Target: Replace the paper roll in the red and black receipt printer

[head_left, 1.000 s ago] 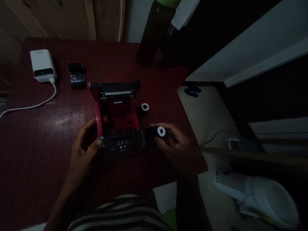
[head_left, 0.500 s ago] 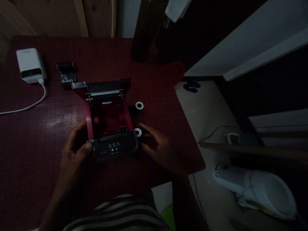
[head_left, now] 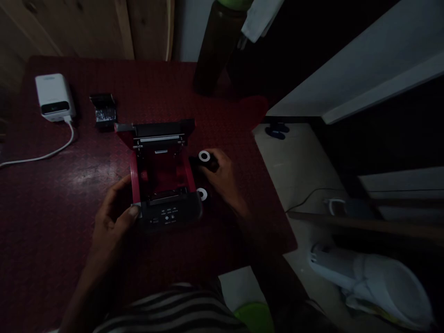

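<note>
A red and black label printer sits on the table with its lid raised and its red inside exposed. My left hand grips its front left corner, thumb on top and fingers along the left side. To the printer's right, my right hand has its thumb and fingers around a small black roll with a white ring on its end. A second white-ringed roll stands nearer to me, close to the printer's front right corner; the hand is apart from it.
A white power bank with a white cable lies at the far left of the red table. Beside it is a small black folded piece. A tall dark bottle stands at the back. The table's edge runs along the right.
My right hand has moved away from me, from beside the nearer roll to the farther one, and closed around it. My left hand keeps its hold on the printer. The view has shifted slightly.
</note>
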A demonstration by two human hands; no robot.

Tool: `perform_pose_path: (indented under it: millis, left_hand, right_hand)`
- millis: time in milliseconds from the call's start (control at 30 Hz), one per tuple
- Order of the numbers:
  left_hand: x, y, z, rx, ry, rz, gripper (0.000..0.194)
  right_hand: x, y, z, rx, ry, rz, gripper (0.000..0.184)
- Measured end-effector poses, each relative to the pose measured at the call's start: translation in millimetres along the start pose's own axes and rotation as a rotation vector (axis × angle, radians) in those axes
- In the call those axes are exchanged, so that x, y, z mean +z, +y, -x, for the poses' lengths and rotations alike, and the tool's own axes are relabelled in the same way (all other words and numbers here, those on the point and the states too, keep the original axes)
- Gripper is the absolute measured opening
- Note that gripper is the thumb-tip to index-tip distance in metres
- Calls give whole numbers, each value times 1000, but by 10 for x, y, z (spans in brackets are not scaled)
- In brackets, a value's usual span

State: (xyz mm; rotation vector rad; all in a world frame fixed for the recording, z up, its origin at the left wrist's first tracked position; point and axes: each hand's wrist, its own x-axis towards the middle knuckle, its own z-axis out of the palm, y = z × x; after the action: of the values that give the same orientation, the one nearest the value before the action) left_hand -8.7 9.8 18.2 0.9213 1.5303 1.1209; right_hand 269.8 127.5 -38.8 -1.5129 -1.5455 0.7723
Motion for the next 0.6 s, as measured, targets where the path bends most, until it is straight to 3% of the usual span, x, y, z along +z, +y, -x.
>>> perform_pose_path:
  millis: [67,167,233,367,467,600]
  left_hand:
    - [-13,-15,-6,2,-19,16,70]
    - [-24,-41,-14,4,-42,25,70]
    - [-24,-57,-14,16,-56,35,68]
    - [-16,-79,-10,42,-61,64,62]
    - [-5,-70,-14,45,-68,78,63]
    - [8,-24,-18,63,-81,103,60]
  right_hand:
    - [10,-11,8,-5,16,3,20]
    - [-193,-224,124,-35,22,-10,25]
    - [-426,-508,237,-106,20,-2,30]
    - [-785,-1174,402,-274,-204,123,37]
    - [-681,-1461,383,-401,-396,245,37]
    - [-196,-1525,246,-539,-475,545,28]
